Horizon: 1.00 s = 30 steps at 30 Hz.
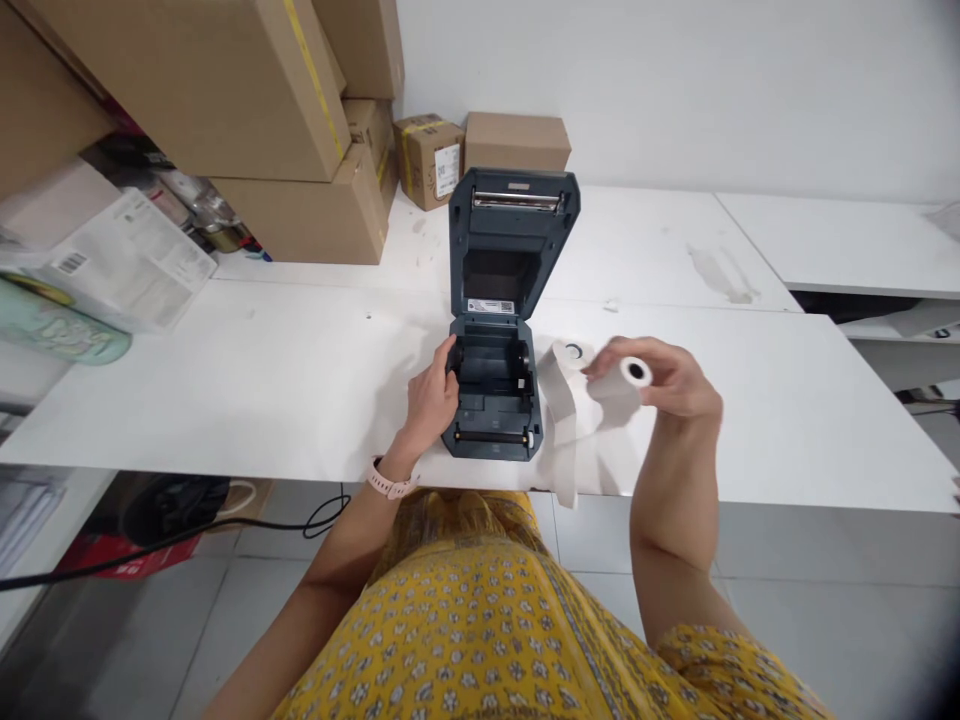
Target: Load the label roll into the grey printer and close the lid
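A dark grey label printer [493, 400] sits at the table's front edge with its lid [514, 240] raised, its roll bay exposed and without a roll. My left hand [433, 400] grips the printer's left side wall, fingers over the rim by the roll holder. To the right of the printer, my right hand [679, 380] holds a white paper roll [622, 378] with a dark core, lifted above the table. Beside the printer stands another roll of white labels [568, 358], its loose strip [564, 450] running over the front edge.
Cardboard boxes [315, 215] are stacked at the back left, with smaller boxes [517, 142] behind the printer. A white package [127, 260] and a green cylinder [64, 318] lie at the far left. A black cable [225, 525] hangs below the white table [750, 400].
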Available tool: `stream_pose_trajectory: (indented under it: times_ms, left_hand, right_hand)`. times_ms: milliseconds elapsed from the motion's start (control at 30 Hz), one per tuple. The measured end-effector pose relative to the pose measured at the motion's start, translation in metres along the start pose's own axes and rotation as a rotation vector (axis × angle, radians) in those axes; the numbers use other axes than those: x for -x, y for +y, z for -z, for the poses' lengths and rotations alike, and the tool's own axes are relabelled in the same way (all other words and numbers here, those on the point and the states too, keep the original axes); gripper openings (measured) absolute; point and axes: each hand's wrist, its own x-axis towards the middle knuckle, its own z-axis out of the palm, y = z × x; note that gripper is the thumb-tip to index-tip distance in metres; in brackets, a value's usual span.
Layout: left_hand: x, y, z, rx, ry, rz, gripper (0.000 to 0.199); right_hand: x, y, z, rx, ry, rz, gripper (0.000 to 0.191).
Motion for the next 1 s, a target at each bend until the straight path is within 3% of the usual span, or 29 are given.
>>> stream_pose_trajectory:
  times_ms: [133, 267, 433, 567, 667, 767, 900, 1000]
  left_hand:
    - [0.000, -0.001, -0.002, 0.014, 0.026, 0.003, 0.060]
    - [-0.001, -0.001, -0.003, 0.015, 0.046, 0.006, 0.059]
    - [-0.001, -0.002, -0.003, 0.002, 0.045, 0.000, 0.059]
    - [0.000, 0.000, -0.001, -0.005, 0.041, -0.009, 0.058]
    - [-0.001, 0.003, 0.001, 0.000, 0.027, 0.001, 0.057]
    - [-0.002, 0.002, 0.002, 0.034, 0.034, 0.029, 0.057]
    - [-0.002, -0.002, 0.001, 0.196, 0.044, 0.041, 0.057]
    - [-0.001, -0.005, 0.001, 0.294, 0.035, 0.040, 0.057]
  right_hand:
    - [0.074, 0.016, 0.027, 0.026, 0.307, -0.238, 0.038]
    - [0.093, 0.040, 0.028, 0.099, 0.392, -0.564, 0.039]
    - [0.083, 0.061, 0.019, 0.149, 0.344, -0.691, 0.048]
    - [0.081, 0.046, 0.023, 0.172, 0.363, -0.639, 0.063]
    - [0.065, 0.028, 0.028, 0.249, 0.362, -0.592, 0.064]
    - [0.029, 0.027, 0.028, 0.458, 0.212, -0.599, 0.069]
    - [-0.016, 0.045, 0.023, 0.584, -0.028, -0.679, 0.076]
    - [-0.029, 0.052, 0.023, 0.626, -0.079, -0.703, 0.068]
